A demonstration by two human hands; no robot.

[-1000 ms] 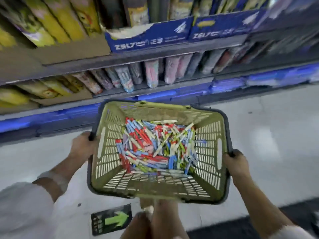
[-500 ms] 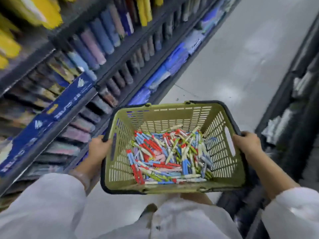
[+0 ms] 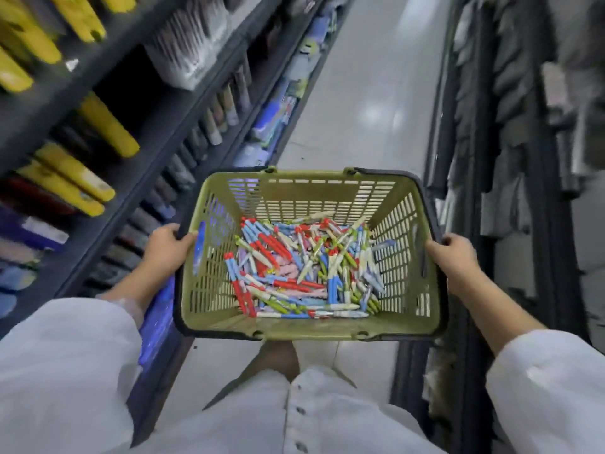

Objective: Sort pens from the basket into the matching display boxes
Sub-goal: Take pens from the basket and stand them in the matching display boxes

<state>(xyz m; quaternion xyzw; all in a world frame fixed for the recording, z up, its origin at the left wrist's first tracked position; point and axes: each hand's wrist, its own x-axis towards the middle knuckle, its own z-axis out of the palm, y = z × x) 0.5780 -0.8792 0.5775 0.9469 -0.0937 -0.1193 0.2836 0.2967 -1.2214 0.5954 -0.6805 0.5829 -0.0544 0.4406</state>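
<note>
Basket (image 3: 406,224): one, olive-green hard plastic, rectangular, with slotted lattice walls and a dark rim; I hold it level in front of my waist, over the aisle floor.
Pens (image 3: 301,267): a loose, tangled heap on the basket bottom, too many to count; short smooth plastic barrels in red, blue, white, green and pale pink, lying crisscross.
My left hand (image 3: 165,245): fingers curled tight around the basket's left rim, thumb on top.
My right hand (image 3: 453,253): fingers wrapped over the right rim, closed on it.
Sleeves (image 3: 65,365): two, white, soft cloth, loose at the wrists.
Shelves (image 3: 137,103): dark racks on my left, packed with long yellow packets and rows of slim tubes, blurred.
Floor (image 3: 370,103): pale, glossy, smooth.
Right rack (image 3: 523,158): dark, contents too blurred to tell.
</note>
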